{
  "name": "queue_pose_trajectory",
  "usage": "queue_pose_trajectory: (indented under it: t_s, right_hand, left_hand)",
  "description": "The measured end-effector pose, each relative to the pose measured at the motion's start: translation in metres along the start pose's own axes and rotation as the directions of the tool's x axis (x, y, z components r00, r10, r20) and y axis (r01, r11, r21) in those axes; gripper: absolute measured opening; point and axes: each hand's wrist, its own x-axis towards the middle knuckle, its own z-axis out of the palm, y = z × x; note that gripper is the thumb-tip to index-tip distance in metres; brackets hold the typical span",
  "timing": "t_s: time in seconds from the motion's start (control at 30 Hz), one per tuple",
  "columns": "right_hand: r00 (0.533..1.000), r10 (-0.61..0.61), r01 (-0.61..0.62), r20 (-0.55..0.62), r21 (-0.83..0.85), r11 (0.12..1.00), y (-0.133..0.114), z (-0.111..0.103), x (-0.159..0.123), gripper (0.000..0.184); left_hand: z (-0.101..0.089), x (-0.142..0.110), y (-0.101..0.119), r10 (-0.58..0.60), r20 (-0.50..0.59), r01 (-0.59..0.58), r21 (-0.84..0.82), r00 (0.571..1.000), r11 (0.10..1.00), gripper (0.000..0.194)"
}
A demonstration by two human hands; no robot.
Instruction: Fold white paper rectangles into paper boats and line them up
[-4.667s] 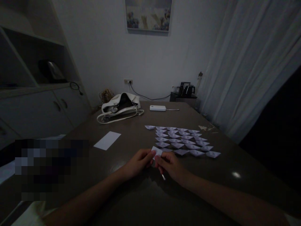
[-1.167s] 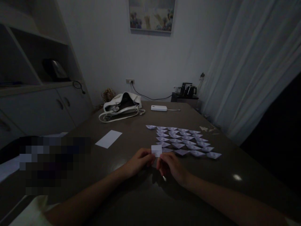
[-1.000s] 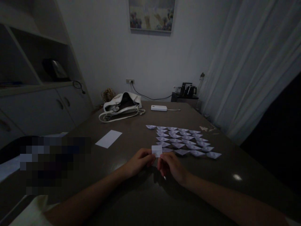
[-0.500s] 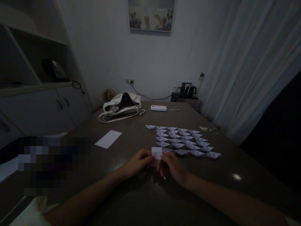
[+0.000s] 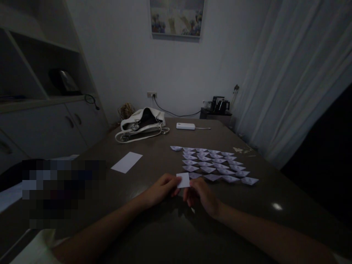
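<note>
My left hand (image 5: pixel 161 190) and my right hand (image 5: pixel 201 194) meet over the near middle of the dark table (image 5: pixel 154 227). Between their fingertips they pinch a small white folded paper (image 5: pixel 183 180), held just above the tabletop. Both hands are closed on it. Something thin and pale pokes out under my right hand; what it is cannot be made out. Just beyond the hands, several small white folded paper boats (image 5: pixel 214 164) lie in rows on the table.
A flat white sheet of paper (image 5: pixel 126 162) lies to the left. A white handbag (image 5: pixel 141 124) and a white power bank (image 5: pixel 186 126) with a cable sit at the far end. Cabinets (image 5: pixel 49 124) stand left, curtains (image 5: pixel 288 80) right.
The small paper between my fingers has been turned and flattened a little, now showing a wider white face. My hands have stayed in nearly the same spot.
</note>
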Motion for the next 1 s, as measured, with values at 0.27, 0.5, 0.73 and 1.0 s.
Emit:
queue_pose_trajectory:
  t_s: [0.27,0.5,0.73,1.0]
  right_hand:
    - [1.0,0.011,-0.011,-0.003,-0.028,1.0,0.006,-0.001,0.003,0.045]
    - [0.998,0.04,-0.042,-0.048,-0.048,0.998,0.002,0.0,0.0,0.051]
    - [0.995,0.012,-0.025,-0.101,-0.121,0.992,0.008,-0.003,0.002,0.047]
    - [0.995,0.057,-0.063,-0.087,-0.061,0.996,0.008,-0.002,0.001,0.046]
  left_hand:
    - [0.002,-0.001,0.0,0.011,0.009,-0.011,-0.013,1.0,1.0,0.058]
    - [0.002,0.001,-0.004,0.022,-0.021,-0.025,-0.145,1.0,0.989,0.045]
    - [0.0,-0.001,-0.005,0.033,0.059,-0.024,-0.152,0.998,0.988,0.04]
    - [-0.001,-0.001,-0.003,0.043,0.061,-0.034,-0.147,0.997,0.989,0.038]
